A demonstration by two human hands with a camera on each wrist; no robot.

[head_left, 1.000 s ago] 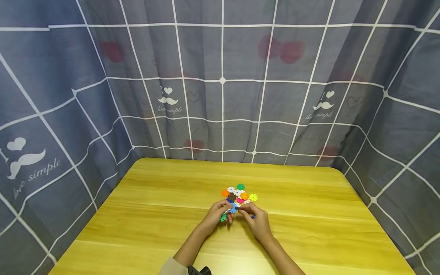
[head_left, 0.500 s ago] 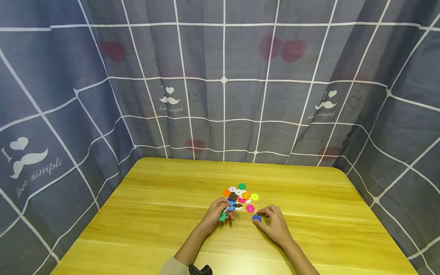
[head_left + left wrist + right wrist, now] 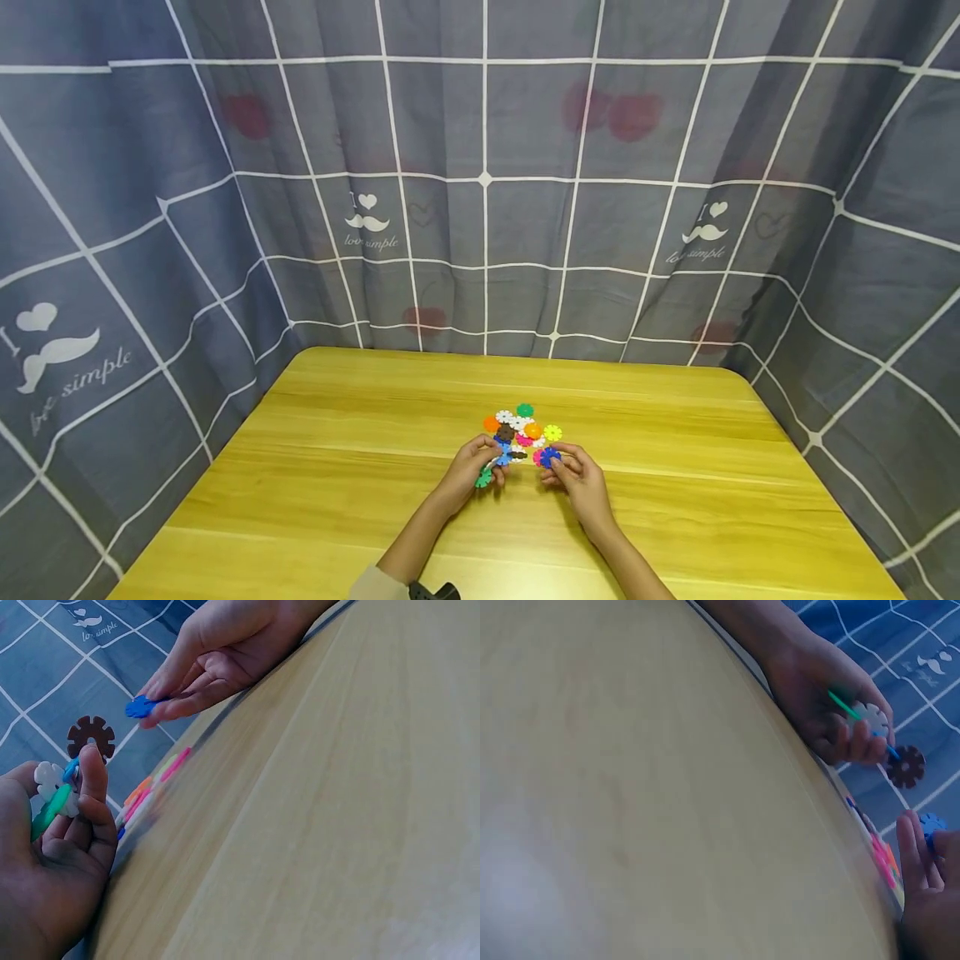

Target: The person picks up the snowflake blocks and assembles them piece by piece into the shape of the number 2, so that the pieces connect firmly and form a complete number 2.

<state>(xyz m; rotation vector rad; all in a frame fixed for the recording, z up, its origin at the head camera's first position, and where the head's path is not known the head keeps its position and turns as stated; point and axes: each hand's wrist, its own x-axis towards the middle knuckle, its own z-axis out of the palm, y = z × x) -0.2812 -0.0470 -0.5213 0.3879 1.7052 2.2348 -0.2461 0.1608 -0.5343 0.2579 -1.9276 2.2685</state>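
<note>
My left hand grips a small chain of notched plastic discs joined edge to edge. In it are a green disc, a white disc, a light blue disc and a brown disc at the far end. My right hand pinches a dark blue notched disc between thumb and fingers, a short way right of the chain. In the right wrist view the blue disc shows beyond the fingers, apart from the brown disc.
Just beyond the hands, several loose notched discs lie on the wooden table, among them a green disc, a yellow disc and two orange ones. A pink disc lies partly behind the blue one. A checked curtain surrounds the table.
My right hand went right to the dark blue disc on the table, picked it up and brought it back left towards the chain. The brown disc now sits on the chain; the left hand stays in place.
</note>
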